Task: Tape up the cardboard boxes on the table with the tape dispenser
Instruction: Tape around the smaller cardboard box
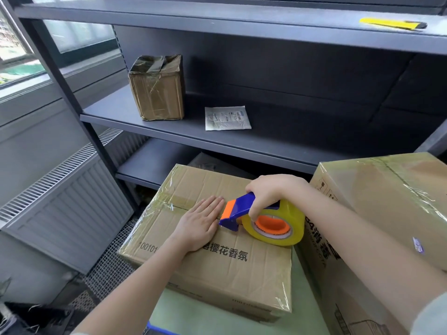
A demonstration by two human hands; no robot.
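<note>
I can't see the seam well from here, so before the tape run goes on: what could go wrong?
1. The left hand lies flat right in front of the dispenser; its fingertips are next to the orange blade end and may get nicked or taped over.
2. The box overhangs the table edge at left, so pressing there could tip it.
3. The right hand grips high on the handle, so the tape could drift off the seam.

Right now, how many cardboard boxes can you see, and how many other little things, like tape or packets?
Cardboard boxes: 3 (box under the hands, big box on the right, small box on the shelf)
Tape dispensers: 1
White packets: 1
Yellow utility knives: 1
Total: 6
</note>
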